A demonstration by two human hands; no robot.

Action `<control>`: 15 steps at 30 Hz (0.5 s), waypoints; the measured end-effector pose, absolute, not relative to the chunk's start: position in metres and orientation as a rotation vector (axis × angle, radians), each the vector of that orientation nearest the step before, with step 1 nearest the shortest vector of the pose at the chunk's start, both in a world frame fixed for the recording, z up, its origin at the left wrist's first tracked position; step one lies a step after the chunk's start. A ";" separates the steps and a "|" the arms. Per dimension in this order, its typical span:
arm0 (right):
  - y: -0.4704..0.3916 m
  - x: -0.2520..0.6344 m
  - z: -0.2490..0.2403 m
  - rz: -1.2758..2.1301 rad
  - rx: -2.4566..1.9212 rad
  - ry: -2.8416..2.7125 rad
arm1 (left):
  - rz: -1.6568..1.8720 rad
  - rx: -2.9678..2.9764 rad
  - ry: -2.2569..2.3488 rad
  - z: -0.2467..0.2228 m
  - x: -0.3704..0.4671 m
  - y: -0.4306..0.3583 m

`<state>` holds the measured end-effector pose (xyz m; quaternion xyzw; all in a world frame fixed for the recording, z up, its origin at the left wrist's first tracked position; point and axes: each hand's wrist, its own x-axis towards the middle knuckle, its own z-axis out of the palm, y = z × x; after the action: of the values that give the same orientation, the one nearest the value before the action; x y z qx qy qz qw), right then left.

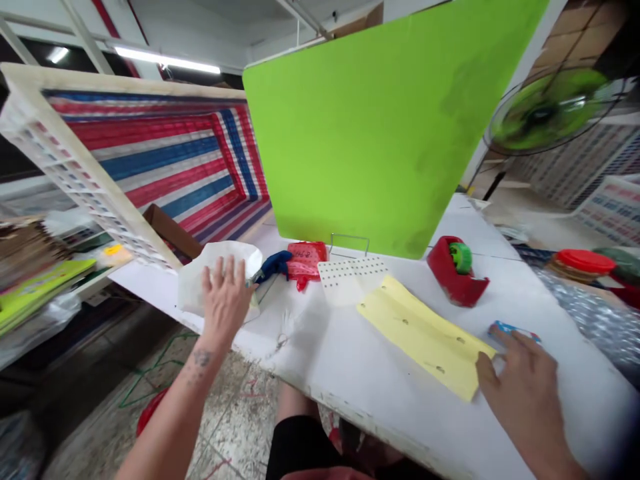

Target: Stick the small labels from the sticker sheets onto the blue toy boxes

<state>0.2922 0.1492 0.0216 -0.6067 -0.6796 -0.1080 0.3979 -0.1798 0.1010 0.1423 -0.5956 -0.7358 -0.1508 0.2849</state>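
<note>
Bright green filled the space ahead of us: a broad, smooth board [380,133] stood upright at the back of the white table [340,360], slightly stained at its right, and blocked our view beyond. To its left, a tipped crate [145,87] with off-white lattice walls showed its lining [165,160] of red, white and blue stripes, and a brown flap [173,233] leaned at its near edge. Past the board's right side we saw a round fan [545,113] in a wire cage; below it were a red disc [585,261] and glossy, bubbly plastic wrap [590,307].

Our left hand [227,293] lay over a white sheet [191,290], rounded and curling at its rim, with the fingers spread and unclenched. Just beside it were a blue bundle [275,265] and a shiny red packet [304,255].

Our right hand [530,383] rested low at the table's right, fingers bent over a small blue printed piece [517,331]; we could not tell whether they gripped it. Its thumb was by the end of a creased yellow strip [415,333], which slightly overlapped a white dotted card [345,290]. Behind the strip sat a red tape dispenser [463,293], angular, carrying a green roll [460,257].
</note>
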 end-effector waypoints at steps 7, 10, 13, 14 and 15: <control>0.158 0.175 0.086 0.130 -0.838 -2.173 | 0.268 -1.729 -2.278 0.152 -0.218 0.079; 0.166 0.093 0.118 0.395 -0.492 -2.352 | 0.265 -1.802 -2.252 0.134 -0.213 0.060; 0.174 0.003 0.138 0.559 -0.158 -2.500 | 0.254 -1.898 -2.204 0.130 -0.208 0.045; 0.177 -0.026 0.141 0.583 -0.068 -2.558 | 0.250 -1.926 -2.193 0.131 -0.208 0.042; 0.180 -0.052 0.140 0.585 -0.002 -2.622 | 0.247 -1.952 -2.182 0.132 -0.208 0.039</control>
<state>-0.0525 0.1803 0.1403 -0.0007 -0.9509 0.2122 0.2254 -0.2078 0.0393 0.1319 -0.6610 -0.7388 0.0836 0.1017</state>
